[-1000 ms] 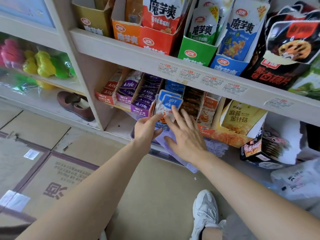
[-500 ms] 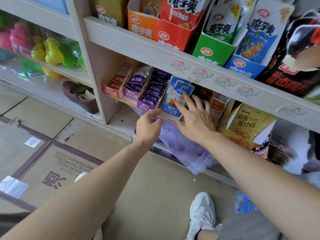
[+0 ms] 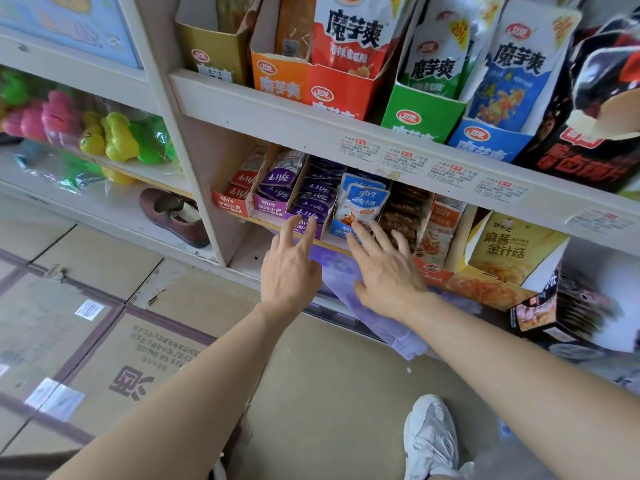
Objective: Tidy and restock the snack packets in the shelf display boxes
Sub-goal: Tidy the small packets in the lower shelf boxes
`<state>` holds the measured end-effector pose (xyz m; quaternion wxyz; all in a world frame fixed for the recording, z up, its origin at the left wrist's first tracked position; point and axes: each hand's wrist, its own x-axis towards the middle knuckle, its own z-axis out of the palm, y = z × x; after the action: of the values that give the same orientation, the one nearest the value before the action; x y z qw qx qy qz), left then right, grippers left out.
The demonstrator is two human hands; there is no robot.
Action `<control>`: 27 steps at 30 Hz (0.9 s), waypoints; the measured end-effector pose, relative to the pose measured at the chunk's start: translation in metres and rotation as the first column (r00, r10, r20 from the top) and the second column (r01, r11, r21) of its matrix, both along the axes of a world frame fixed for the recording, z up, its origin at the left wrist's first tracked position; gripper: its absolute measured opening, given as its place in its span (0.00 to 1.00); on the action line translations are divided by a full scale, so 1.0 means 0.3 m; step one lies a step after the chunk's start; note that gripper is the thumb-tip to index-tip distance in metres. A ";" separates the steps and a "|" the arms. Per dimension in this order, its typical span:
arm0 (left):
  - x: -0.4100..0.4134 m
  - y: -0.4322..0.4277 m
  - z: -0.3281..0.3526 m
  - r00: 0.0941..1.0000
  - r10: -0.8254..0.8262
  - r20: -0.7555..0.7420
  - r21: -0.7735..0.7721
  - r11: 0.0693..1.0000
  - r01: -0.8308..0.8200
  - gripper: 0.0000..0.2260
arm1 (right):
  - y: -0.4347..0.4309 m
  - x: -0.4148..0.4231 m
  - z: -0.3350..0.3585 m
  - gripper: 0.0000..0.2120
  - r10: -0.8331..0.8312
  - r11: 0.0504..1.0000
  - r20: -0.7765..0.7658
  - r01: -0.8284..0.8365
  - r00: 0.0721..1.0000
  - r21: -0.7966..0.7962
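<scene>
While left grip (image 3: 289,275) and right grip (image 3: 388,271) spread empty, purple bag (image 3: 389,330) hangs below

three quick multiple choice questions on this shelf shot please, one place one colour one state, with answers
1. Where does the brown shoe lie?
A. top shelf
B. shelf below the bagged toys
C. floor cardboard

2. What colour are the packets just left of the blue packets?
A. green
B. yellow
C. purple

3. How are the left hand and right hand?
A. both open, holding nothing
B. both gripping packets
C. both fists

Answers: 1 B, it sits under the toy shelf. 2 C, purple packets fill that box. 3 A, fingers are spread, nothing held.
</scene>
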<state>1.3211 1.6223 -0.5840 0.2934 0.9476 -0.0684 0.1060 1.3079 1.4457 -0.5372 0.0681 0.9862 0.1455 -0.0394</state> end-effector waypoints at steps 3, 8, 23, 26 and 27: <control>0.023 0.043 0.020 0.997 0.011 0.073 0.055 0.998 -0.015 0.30 | 0.005 0.004 -0.001 0.33 -0.004 0.996 0.019 0.003 1.000 0.087; 0.139 0.174 0.044 0.994 0.112 0.013 0.248 0.962 -0.112 0.28 | 0.005 -0.020 -0.005 0.33 -0.005 0.993 0.016 0.003 1.000 0.117; 0.060 0.150 0.040 0.984 0.125 0.124 -0.004 0.992 -0.126 0.22 | -0.124 -0.222 -0.054 0.39 -0.344 0.931 0.145 0.318 0.928 0.179; -0.035 0.086 0.012 0.984 -0.005 0.180 -0.151 0.988 0.033 0.18 | -0.155 -0.227 -0.070 0.43 -0.337 0.935 0.142 0.313 0.931 0.168; -0.054 0.064 0.012 0.986 -0.052 0.161 -0.212 0.974 0.086 0.19 | -0.163 -0.225 -0.073 0.43 -0.325 0.938 0.138 0.300 0.936 0.175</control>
<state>1.3049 1.6416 -0.5803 0.3929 0.8958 -0.1116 0.1754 1.2404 1.3968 -0.5590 -0.0021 0.9989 -0.0170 0.0431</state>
